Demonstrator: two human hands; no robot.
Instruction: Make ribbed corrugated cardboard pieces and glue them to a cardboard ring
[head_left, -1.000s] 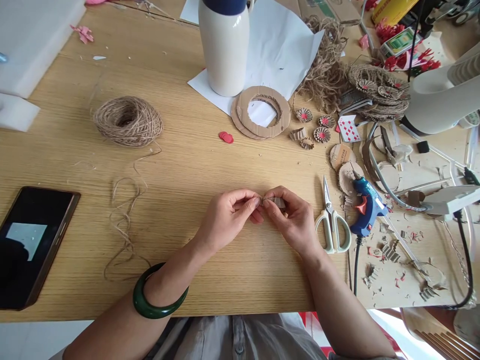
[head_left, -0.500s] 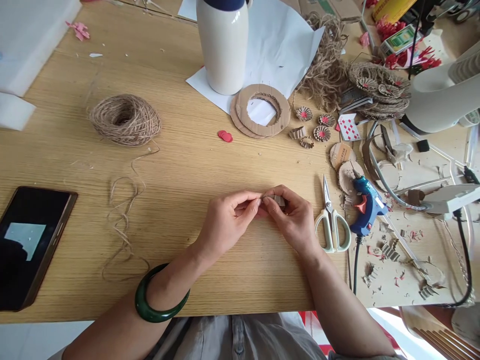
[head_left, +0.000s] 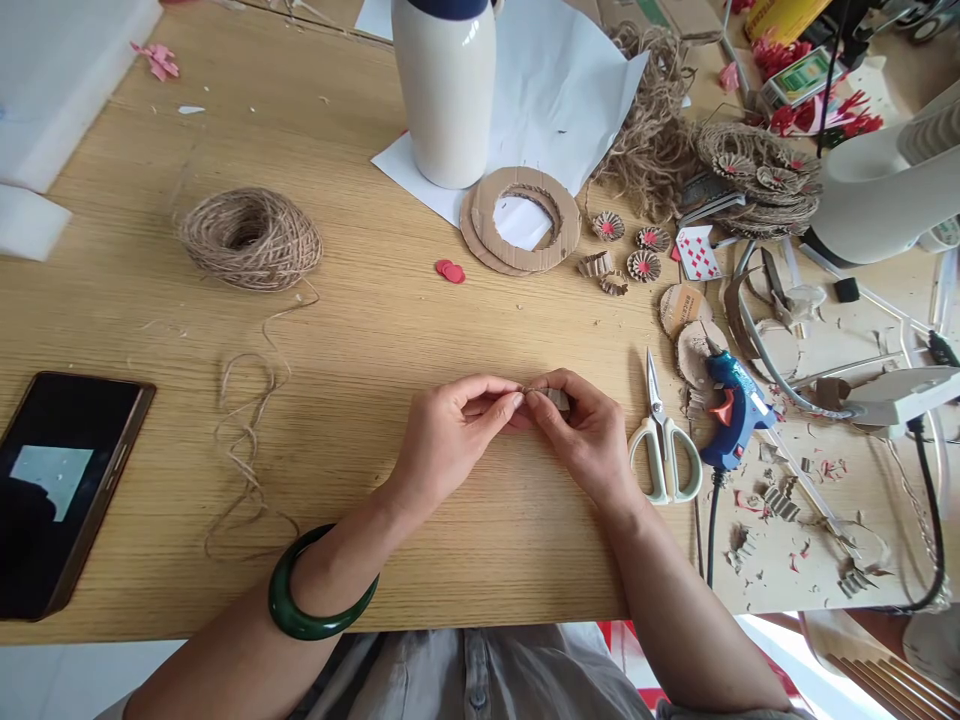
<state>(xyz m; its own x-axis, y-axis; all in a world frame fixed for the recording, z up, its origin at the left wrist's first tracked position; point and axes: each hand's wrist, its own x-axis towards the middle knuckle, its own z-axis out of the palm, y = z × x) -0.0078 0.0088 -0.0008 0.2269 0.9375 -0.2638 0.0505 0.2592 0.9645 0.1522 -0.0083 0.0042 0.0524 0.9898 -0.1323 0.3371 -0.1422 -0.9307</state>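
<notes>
Pinching should be kept light so that the corrugated cardboard strip [head_left: 557, 398], held over the surface [head_left: 360, 400] near the scissors [head_left: 656, 412] in the closed grip of left hand [head_left: 450, 440] and right hand [head_left: 589, 440], is not crushed.

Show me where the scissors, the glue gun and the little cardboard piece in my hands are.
Scissors [head_left: 657, 414]: head view, on the pivot.
Glue gun [head_left: 741, 418]: head view, on the blue body.
Cardboard piece [head_left: 557, 398]: head view, on its exposed pale side.
</notes>
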